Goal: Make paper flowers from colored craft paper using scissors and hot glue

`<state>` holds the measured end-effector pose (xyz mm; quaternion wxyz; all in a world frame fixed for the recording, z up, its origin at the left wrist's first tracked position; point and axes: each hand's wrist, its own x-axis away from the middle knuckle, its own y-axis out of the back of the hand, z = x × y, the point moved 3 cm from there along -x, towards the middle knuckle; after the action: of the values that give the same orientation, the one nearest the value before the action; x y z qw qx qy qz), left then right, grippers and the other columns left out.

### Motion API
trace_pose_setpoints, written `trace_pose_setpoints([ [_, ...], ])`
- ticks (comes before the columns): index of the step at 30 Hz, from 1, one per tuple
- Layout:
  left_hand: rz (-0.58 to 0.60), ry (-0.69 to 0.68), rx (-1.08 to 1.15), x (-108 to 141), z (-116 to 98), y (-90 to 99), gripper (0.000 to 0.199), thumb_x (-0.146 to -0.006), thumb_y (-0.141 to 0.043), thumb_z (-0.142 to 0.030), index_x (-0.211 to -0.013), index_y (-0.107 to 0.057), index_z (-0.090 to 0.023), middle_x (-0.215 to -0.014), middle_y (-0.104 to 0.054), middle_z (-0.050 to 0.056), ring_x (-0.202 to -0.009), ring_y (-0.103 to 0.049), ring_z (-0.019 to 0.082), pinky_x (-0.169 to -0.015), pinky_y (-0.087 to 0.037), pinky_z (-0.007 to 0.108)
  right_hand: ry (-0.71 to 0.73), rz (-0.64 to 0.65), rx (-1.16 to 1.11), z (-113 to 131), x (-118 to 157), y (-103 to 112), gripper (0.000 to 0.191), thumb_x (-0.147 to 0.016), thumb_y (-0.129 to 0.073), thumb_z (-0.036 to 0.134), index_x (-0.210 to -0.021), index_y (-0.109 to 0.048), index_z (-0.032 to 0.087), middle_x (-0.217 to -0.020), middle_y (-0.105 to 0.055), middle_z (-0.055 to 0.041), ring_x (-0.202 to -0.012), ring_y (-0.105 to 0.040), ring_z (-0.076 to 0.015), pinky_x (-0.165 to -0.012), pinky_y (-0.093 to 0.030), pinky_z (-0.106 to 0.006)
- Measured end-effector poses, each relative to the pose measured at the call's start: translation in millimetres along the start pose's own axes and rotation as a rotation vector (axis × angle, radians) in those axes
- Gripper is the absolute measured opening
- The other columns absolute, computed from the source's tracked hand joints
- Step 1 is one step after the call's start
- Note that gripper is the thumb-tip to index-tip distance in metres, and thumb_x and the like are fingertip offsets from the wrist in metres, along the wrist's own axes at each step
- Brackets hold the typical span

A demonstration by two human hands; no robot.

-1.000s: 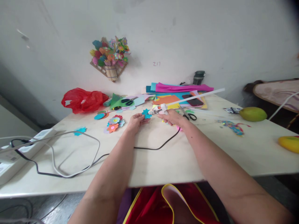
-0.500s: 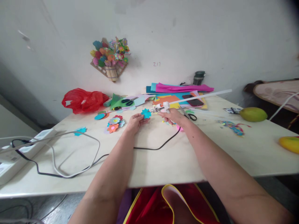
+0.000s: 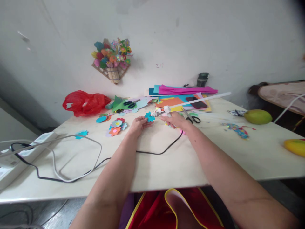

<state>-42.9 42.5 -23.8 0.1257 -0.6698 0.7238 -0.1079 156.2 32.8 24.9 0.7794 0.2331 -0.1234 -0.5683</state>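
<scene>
my left hand (image 3: 139, 126) pinches a blue paper flower (image 3: 149, 117) by its near left side, thumb and fingers pressed together on it. my right hand (image 3: 175, 120) is wrapped around the handle of a white glue gun (image 3: 166, 110); i cannot tell whether a finger presses the trigger. the flower sits over the table (image 3: 162, 171), nearer its far edge than the near one, between my left fingertips and the gun's nozzle. it belongs to my left hand's side, and the nozzle comes at it from the right. whether tip and petal touch or stand just apart, i cannot tell. the gun's long axis runs across me, nozzle toward the left edge, with a long glue stick (image 3: 202, 100) poking out behind toward the far right corner. a black cord (image 3: 164, 152) loops below my hands toward the left edge. left of my left hand lies a pile of paper flowers (image 3: 116, 128); just right of my right hand, black-handled scissors (image 3: 195, 119). colored paper (image 3: 170, 103) lies beyond, along the far edge.
</scene>
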Motion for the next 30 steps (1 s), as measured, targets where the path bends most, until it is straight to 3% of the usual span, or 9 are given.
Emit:
trace_pose_setpoints([
  [6, -0.005, -0.014, 0.006, 0, 0, 0.9, 0.007, -0.075, -0.06, -0.01, -0.075, -0.053, -0.01, -0.072, -0.067, 0.009, -0.071, -0.068, 0.021, -0.071, -0.055, 0.034, 0.014, 0.014, -0.011, -5, -4, 0, 0.038, -0.072, -0.062, 0.05, -0.066, -0.05, 0.015, -0.05, -0.05, 0.0032, -0.031, -0.038, -0.0042, -0.032, -0.028, -0.019],
  [17, -0.018, -0.011, 0.06, 1, -2, -0.3, 0.009, -0.076, -0.058, -0.009, -0.071, -0.051, -0.012, -0.068, -0.066, 0.007, -0.076, -0.068, 0.02, -0.084, -0.052, 0.041, 0.055, 0.01, -0.086, -6, -2, 10, 0.039, -0.073, -0.06, 0.053, -0.066, -0.051, 0.015, -0.052, -0.053, 0.0012, -0.034, -0.04, -0.0052, -0.034, -0.029, -0.02],
  [30, 0.005, -0.06, 0.084, 2, -4, 0.0, 0.014, -0.072, -0.065, -0.012, -0.072, -0.051, -0.013, -0.07, -0.066, 0.005, -0.073, -0.068, 0.019, -0.086, -0.051, 0.042, 0.037, 0.025, -0.029, -7, -4, 8, 0.039, -0.073, -0.06, 0.052, -0.067, -0.054, 0.014, -0.052, -0.053, 0.0005, -0.033, -0.04, -0.0057, -0.035, -0.031, -0.021],
])
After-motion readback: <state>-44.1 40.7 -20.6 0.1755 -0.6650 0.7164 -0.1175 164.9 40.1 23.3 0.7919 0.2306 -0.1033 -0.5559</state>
